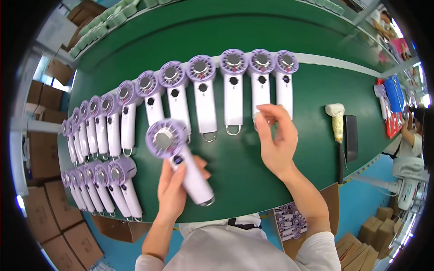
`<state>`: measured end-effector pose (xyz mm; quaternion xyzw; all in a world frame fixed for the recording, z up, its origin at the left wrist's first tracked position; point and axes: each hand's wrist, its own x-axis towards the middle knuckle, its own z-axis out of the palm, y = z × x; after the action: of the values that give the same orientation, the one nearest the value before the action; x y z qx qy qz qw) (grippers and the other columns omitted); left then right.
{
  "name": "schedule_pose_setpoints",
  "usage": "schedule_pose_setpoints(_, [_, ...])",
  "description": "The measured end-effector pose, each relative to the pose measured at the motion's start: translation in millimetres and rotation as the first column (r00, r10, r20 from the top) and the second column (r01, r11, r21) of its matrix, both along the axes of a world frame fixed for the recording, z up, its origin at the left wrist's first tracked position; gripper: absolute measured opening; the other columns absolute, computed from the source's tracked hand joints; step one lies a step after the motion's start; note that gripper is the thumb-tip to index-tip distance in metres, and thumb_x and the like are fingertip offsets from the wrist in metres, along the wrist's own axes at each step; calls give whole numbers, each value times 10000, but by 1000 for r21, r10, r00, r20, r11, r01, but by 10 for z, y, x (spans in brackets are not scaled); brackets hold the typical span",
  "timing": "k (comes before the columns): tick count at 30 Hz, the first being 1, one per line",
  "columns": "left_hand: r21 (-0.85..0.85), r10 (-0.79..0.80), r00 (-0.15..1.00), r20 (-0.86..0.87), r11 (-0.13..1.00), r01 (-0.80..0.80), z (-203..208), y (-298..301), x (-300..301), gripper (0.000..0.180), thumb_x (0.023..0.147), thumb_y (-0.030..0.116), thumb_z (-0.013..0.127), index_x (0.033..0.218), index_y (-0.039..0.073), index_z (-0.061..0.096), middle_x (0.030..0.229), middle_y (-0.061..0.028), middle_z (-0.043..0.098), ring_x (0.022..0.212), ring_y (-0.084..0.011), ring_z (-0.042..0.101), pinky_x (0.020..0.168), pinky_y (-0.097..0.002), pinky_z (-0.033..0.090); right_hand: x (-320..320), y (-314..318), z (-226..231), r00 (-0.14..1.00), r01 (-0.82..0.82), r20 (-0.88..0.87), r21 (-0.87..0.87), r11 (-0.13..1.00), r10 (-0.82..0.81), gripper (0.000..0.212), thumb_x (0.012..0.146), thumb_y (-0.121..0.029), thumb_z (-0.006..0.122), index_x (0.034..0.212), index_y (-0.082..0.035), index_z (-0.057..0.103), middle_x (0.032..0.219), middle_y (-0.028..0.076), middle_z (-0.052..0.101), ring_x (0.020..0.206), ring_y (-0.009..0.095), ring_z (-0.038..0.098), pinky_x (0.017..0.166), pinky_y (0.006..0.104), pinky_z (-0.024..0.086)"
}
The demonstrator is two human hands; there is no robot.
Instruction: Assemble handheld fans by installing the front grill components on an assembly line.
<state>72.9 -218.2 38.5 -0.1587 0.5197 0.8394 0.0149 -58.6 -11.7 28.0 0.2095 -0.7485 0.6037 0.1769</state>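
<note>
Purple-white fan (192, 179) is lying in clasping left hand (172, 195), head pointing forward-left, long axis slanting diagonally. Right hand (278, 149) is appearing half-curled; cannot tell whether pinching.

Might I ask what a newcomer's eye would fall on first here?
Probably the purple and white handheld fan tilted in the left grip, over the green table's near side. Next, the long row of matching fans arching across the table beyond it, and the shorter row at near left.
</note>
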Motion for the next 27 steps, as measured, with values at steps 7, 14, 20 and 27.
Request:
schedule_pose_setpoints(7, [19, -10, 994, -107, 1000, 12, 16, 250, -400, 441, 1063, 147, 430, 1467, 34, 295, 1452, -201, 495, 1304, -273, 520, 1098, -413, 420, 237, -204, 10, 852, -449, 281, -40, 892, 442, 425, 843, -69, 769, 1232, -45, 598, 941, 68, 631, 762, 133, 604, 666, 274, 498])
schedule_pose_setpoints(14, [218, -46, 984, -171, 972, 84, 11, 425, -529, 435, 1068, 152, 441, 1461, 39, 292, 1524, -128, 435, 1372, -193, 428, 1152, -364, 321, 350, -196, -24, 825, -458, 367, -13, 889, 430, 769, 783, -112, 837, 1418, -35, 412, 1100, 139, 654, 977, 238, 670, 850, 365, 536])
schedule_pose_setpoints(20, [166, -51, 992, -117, 984, 70, -9, 359, -489, 371, 1024, 141, 567, 1329, 46, 378, 1307, -97, 562, 1196, -151, 558, 986, -326, 460, 367, -195, -57, 774, -535, 430, 53, 843, 464, 925, 728, -19, 836, 1484, -35, 303, 1341, 150, 557, 1223, 254, 584, 987, 399, 486])
schedule_pose_setpoints(27, [106, -80, 996, 49, 992, 75, 41, -31, -136, 341, 1010, 186, 600, 1291, 51, 461, 1107, -77, 642, 955, -155, 653, 863, -337, 548, 66, 92, -32, 971, 82, 207, 186, 979, -120, 237, 971, -84, 631, 1182, 22, 647, 1022, 47, 649, 886, 102, 598, 800, 278, 505])
